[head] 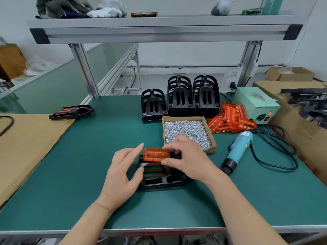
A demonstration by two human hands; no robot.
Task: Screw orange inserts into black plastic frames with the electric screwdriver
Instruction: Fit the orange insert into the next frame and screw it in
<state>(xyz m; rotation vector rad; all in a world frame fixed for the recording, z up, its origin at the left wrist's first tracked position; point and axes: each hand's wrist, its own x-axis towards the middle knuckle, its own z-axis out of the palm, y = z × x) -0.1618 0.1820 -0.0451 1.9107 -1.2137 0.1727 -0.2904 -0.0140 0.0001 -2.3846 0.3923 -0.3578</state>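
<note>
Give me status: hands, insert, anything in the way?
Right hand pinches insert over frame. Left hand open beside frame. Screwdriver lies to the right, untouched; nothing in the way.

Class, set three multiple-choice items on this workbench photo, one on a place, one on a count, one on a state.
1. Where does the electric screwdriver lie? A right of the screw box; B on the top shelf; C in a hand.
2. How many stacks of black frames stand behind that box? A one; B three; C five.
3. What is the right hand doing? A resting flat; B pinching the orange insert; C gripping the screwdriver.
Answers: A, it lies beside the box; B, three stand side by side; B, it pinches the insert.
</note>
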